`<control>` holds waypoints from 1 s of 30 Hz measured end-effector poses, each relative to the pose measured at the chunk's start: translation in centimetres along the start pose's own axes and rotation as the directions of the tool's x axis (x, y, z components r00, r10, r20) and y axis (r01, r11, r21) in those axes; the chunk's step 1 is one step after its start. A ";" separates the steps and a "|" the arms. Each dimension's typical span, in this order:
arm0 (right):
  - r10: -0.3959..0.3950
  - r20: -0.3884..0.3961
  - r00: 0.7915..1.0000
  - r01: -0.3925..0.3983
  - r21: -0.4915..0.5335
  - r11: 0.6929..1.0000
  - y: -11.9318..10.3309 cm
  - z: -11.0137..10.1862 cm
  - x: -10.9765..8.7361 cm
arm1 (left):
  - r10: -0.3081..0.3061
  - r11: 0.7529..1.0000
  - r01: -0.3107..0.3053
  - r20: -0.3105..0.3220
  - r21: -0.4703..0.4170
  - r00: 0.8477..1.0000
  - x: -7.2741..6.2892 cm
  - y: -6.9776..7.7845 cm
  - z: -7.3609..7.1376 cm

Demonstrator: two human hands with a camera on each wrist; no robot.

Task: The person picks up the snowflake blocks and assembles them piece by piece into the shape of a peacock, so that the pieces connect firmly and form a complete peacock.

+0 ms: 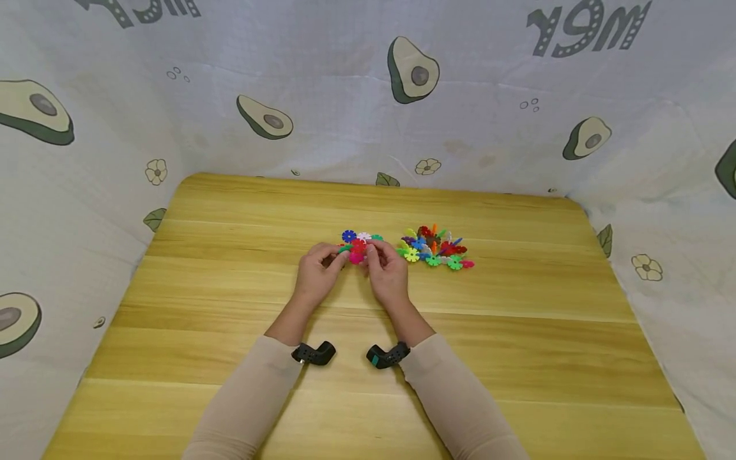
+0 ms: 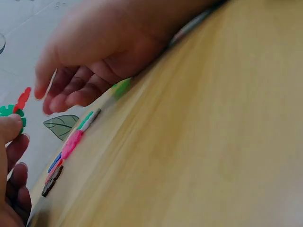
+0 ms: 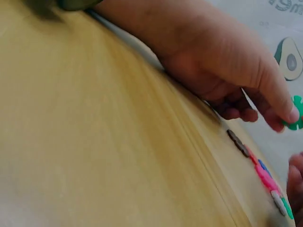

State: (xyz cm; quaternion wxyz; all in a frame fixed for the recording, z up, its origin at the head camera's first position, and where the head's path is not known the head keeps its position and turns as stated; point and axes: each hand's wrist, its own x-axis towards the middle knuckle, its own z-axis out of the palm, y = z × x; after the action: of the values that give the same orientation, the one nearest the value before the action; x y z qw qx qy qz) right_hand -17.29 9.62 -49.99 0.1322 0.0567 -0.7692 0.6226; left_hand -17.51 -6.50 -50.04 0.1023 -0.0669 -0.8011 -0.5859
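Between the thumb and fingers of my left hand [image 1: 317,273] is a green notched, flower-shaped plastic disc [image 2: 9,112]. A red disc [image 2: 22,98] stands out from its edge, seen in the left wrist view. My right hand [image 1: 388,273] is close to the red disc, its fingers loosely bent; the left wrist view shows a gap between them and nothing in its grasp. On the table beyond the hands lie loose discs: blue [image 1: 348,236], white [image 1: 363,237], pink [image 3: 266,178] and brown [image 3: 237,143]. The hands partly cover some of them in the head view.
A cluster of many-coloured discs [image 1: 434,246], several standing up at angles, sits just right of my right hand. The wooden table [image 1: 517,358] meets a white cloth [image 1: 339,76] with avocado prints at its back and sides.
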 end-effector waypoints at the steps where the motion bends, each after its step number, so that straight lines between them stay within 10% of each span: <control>1: -0.028 0.009 1.000 0.029 -0.088 0.996 0.1 0.0 0.0 | -0.022 0.999 0.021 -0.021 -0.038 1.000 0.0 0.0 0.0; 6: -0.091 0.180 0.979 0.174 -0.520 0.837 0.4 0.1 -0.1 | -0.130 0.967 0.111 -0.069 -0.229 0.989 0.1 -0.1 -0.1; 9: -0.074 0.272 0.959 0.236 -0.631 0.739 0.2 0.1 -0.1 | -0.161 0.943 0.131 -0.076 -0.305 0.984 0.2 0.0 -0.1; 12: -0.086 0.291 0.953 0.263 -0.651 0.712 0.0 0.2 -0.1 | -0.187 0.922 0.147 -0.081 -0.358 0.979 0.3 0.2 -0.2; 15: -0.123 0.257 0.958 0.262 -0.622 0.738 -0.1 0.2 -0.1 | -0.214 0.888 0.164 -0.071 -0.430 0.974 0.4 0.2 -0.3; 23: -0.172 0.100 0.980 0.193 -0.272 0.943 0.0 0.2 -0.2 | -0.267 0.789 0.200 -0.032 -0.581 0.963 0.4 0.2 -0.4; 30: -0.268 0.087 0.960 0.274 -0.076 0.959 0.2 0.2 -0.3 | -0.293 0.748 0.233 0.006 -0.622 0.956 0.5 0.2 -0.3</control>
State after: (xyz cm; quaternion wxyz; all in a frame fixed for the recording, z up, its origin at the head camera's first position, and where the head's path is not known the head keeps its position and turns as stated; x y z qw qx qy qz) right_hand -17.05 9.41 -50.27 0.1894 0.1794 -0.7850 0.5620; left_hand -17.90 -6.72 -49.60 0.0281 0.0440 -0.5618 -0.8257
